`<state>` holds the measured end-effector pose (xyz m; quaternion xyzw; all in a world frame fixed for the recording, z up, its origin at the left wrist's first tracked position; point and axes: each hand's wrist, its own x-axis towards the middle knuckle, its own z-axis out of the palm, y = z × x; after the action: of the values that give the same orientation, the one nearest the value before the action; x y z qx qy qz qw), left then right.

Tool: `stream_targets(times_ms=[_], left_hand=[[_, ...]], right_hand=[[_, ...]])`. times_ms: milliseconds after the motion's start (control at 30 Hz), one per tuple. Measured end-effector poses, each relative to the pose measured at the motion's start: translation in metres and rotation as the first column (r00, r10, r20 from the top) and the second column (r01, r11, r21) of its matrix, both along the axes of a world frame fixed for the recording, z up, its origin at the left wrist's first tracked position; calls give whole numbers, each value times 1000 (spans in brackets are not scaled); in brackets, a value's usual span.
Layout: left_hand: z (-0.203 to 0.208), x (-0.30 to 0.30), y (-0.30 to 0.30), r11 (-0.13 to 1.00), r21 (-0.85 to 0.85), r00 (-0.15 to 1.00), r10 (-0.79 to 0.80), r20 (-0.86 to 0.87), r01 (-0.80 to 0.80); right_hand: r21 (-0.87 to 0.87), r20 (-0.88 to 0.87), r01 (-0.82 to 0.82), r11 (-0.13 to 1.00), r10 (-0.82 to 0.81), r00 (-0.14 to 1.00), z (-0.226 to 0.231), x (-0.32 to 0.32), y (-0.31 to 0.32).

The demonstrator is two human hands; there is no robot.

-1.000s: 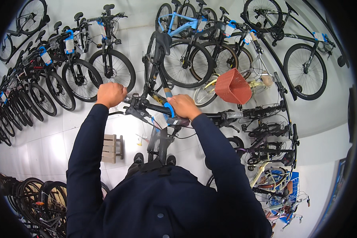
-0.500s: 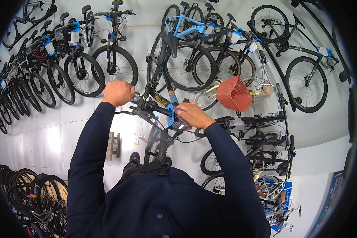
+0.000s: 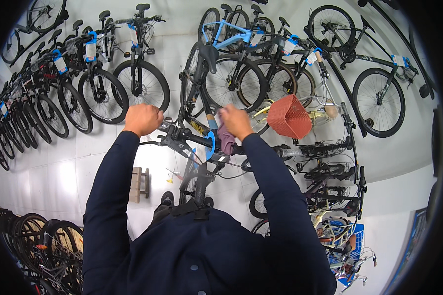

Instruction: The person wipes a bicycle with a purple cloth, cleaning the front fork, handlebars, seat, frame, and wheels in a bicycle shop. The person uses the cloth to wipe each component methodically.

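Note:
In front of me stands a dark bicycle (image 3: 198, 140), its front wheel toward my feet and its saddle (image 3: 208, 55) pointing away. My left hand (image 3: 143, 119) is closed round the left end of its handlebar (image 3: 173, 132), hiding the grip. A crumpled purple cloth (image 3: 226, 141) hangs from my right hand (image 3: 235, 122), pinched in the fingers above the right half of the bar. Its lower part lies against the bar beside a blue ring-shaped tag (image 3: 211, 143). The front tyre (image 3: 201, 184) points down between my shoes.
Rows of parked bicycles (image 3: 103, 96) line the left side, with more at lower left. A light blue bicycle (image 3: 236, 35) and others stand ahead. At right is a reddish-brown basket (image 3: 289, 118). A small wooden stool (image 3: 139, 184) and thin tools (image 3: 173, 175) are on the floor.
My right hand has risen off the bar and moved a little away from me, drawing the purple cloth up with it. My left hand stays at the left bar end.

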<state>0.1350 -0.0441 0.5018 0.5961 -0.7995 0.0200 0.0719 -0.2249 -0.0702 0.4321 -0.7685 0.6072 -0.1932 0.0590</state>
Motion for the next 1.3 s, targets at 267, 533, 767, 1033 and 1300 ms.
stream_targets(times_ms=[267,533,767,1033,1300], left_hand=[[-3,-2,-1,1000,3,1000,0,-29,0],[0,-4,1,1000,-4,1000,-2,-30,1],[3,-2,0,1000,9,1000,9,-15,-9],[3,0,6,999,24,999,34,-26,-33],[2,0,3,1000,-4,999,12,-36,-12]], right_hand=[[237,773,86,968,-242,586,25,-68,29],[230,171,-284,931,248,953,11,-11,27],[303,29,-408,861,420,907,20,18,21],[394,638,-336,855,9,770,70,-18,93],[93,157,-537,839,520,840,85,-40,148]])
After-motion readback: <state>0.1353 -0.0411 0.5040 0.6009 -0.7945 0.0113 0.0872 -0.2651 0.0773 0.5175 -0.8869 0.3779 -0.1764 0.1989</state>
